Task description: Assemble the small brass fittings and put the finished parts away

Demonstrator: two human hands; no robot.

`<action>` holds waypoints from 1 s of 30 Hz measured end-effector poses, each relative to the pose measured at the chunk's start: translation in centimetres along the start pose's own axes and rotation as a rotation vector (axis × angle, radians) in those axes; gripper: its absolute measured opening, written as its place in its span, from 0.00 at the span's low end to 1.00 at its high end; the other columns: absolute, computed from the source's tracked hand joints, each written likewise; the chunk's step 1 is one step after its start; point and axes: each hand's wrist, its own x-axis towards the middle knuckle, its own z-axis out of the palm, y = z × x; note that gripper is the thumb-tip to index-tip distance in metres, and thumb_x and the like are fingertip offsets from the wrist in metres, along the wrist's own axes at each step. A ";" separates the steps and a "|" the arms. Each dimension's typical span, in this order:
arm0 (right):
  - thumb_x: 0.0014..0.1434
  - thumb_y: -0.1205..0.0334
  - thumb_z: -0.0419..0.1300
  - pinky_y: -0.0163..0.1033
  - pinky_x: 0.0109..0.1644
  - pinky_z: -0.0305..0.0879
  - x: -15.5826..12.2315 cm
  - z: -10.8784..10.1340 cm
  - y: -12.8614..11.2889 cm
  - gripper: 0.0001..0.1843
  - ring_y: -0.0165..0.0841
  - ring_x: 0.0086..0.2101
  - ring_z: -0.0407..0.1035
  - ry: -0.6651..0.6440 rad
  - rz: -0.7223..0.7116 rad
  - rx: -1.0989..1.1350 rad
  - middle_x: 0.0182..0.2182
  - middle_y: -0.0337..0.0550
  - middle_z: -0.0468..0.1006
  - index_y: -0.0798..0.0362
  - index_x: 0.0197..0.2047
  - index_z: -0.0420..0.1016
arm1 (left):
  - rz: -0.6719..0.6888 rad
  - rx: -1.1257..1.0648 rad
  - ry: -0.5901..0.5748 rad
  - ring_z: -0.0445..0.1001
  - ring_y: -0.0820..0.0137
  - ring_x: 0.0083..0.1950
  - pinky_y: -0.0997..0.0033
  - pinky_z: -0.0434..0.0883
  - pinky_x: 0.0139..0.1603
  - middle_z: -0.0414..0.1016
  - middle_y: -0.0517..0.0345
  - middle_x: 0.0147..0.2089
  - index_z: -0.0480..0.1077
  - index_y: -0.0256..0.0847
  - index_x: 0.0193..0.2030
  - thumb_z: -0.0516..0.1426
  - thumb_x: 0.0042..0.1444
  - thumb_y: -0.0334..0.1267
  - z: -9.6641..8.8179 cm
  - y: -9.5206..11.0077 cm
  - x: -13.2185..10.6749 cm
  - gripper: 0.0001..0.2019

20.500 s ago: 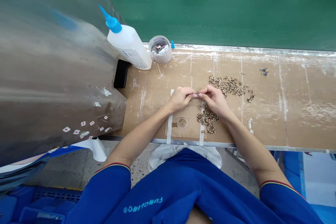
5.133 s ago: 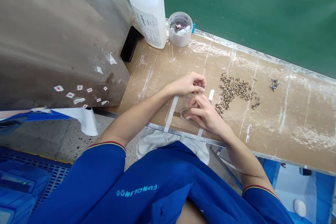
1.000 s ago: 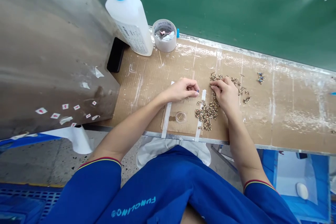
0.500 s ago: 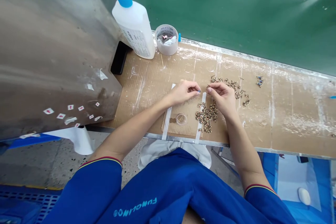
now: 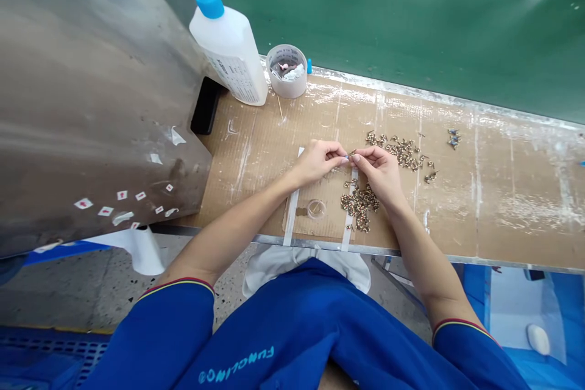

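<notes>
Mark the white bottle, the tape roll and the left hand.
White bottle (image 5: 231,55): head view, middle of its body.
Tape roll (image 5: 289,89): head view, front outer wall.
Left hand (image 5: 316,162): head view, middle of the hand.

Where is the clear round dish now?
In the head view, the clear dish sits left of the nearer pile of small parts, between two white tape strips.

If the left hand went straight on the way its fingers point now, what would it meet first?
Most likely the small metallic part at the fingertips of the right hand, directly ahead of the left hand. Depth is unclear here, so I cannot tell whether they touch.
</notes>
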 end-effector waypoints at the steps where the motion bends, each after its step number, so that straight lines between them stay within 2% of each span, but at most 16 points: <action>1: 0.55 0.46 0.73 0.44 0.43 0.79 0.0 0.0 0.0 0.17 0.34 0.34 0.79 -0.006 -0.004 -0.003 0.32 0.42 0.84 0.49 0.36 0.77 | -0.001 -0.005 0.001 0.71 0.74 0.32 0.74 0.65 0.34 0.79 0.56 0.31 0.79 0.35 0.34 0.63 0.58 0.34 0.0 0.0 0.0 0.05; 14: 0.55 0.41 0.71 0.43 0.38 0.76 -0.1 0.3 0.5 0.20 0.32 0.30 0.75 -0.004 -0.028 -0.053 0.28 0.40 0.80 0.49 0.34 0.76 | 0.012 0.031 -0.018 0.70 0.74 0.32 0.73 0.65 0.35 0.78 0.58 0.30 0.78 0.36 0.34 0.62 0.60 0.35 0.0 0.1 0.0 0.06; 23: 0.58 0.51 0.69 0.36 0.29 0.64 -0.7 0.4 0.1 0.13 0.28 0.26 0.66 0.005 -0.047 -0.129 0.27 0.38 0.76 0.50 0.33 0.74 | 0.105 0.191 -0.007 0.72 0.71 0.36 0.69 0.68 0.43 0.77 0.57 0.32 0.76 0.37 0.31 0.62 0.61 0.31 -0.1 0.1 0.2 0.07; 30: 0.59 0.49 0.68 0.37 0.30 0.65 -0.9 0.4 0.0 0.15 0.29 0.26 0.67 -0.041 -0.035 -0.141 0.26 0.37 0.74 0.49 0.32 0.72 | 0.168 0.288 -0.065 0.73 0.69 0.36 0.68 0.68 0.44 0.76 0.56 0.32 0.75 0.38 0.30 0.61 0.62 0.31 -0.2 -0.3 0.2 0.08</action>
